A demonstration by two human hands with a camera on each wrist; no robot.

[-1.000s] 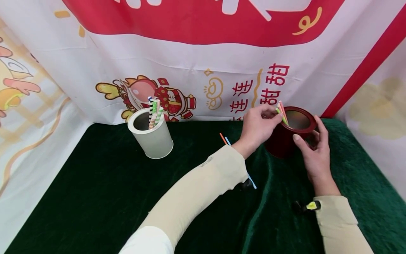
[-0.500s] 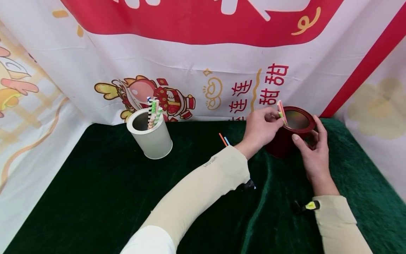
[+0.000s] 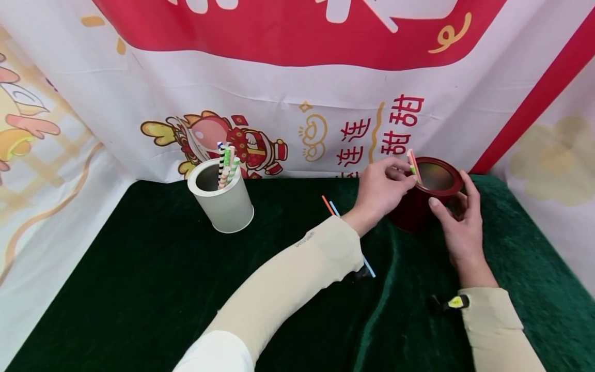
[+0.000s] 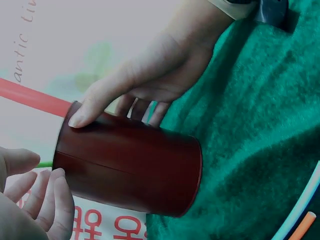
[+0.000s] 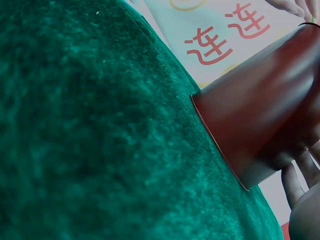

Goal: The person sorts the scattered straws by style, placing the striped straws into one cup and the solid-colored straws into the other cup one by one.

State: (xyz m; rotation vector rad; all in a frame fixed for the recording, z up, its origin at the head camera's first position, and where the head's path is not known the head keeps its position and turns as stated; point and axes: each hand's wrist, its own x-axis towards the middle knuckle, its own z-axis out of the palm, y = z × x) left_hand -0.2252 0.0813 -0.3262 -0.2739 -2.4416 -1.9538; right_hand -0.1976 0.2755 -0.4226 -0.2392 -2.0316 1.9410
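Note:
In the head view my left hand (image 3: pixel 383 188) is at the left rim of a dark red cylindrical cup (image 3: pixel 411 209). Its thumb and fingers pinch a thin green straw (image 3: pixel 412 169) there. Beside it a pink straw (image 3: pixel 412 159) leans out over the rim. My right hand (image 3: pixel 465 227) grips the cup from the right, thumb on the near side. The left wrist view shows that thumb lying along the cup (image 4: pixel 130 160) near its rim, and the green straw (image 4: pixel 46 164) by the left fingertips. Seen from the right wrist, the cup's base (image 5: pixel 220 142) is tilted against the green cloth.
A white cup (image 3: pixel 225 212) with several striped straws (image 3: pixel 228 168) stands at the back left. An orange straw (image 3: pixel 327 205) and a blue straw (image 3: pixel 369 266) lie on the green cloth (image 3: pixel 139 289), partly under the left forearm. A printed backdrop (image 3: pixel 279 85) closes off the rear.
My left hand has shifted slightly right along the rim, and the green straw's top sits lower. The right hand and the red cup have stayed in place.

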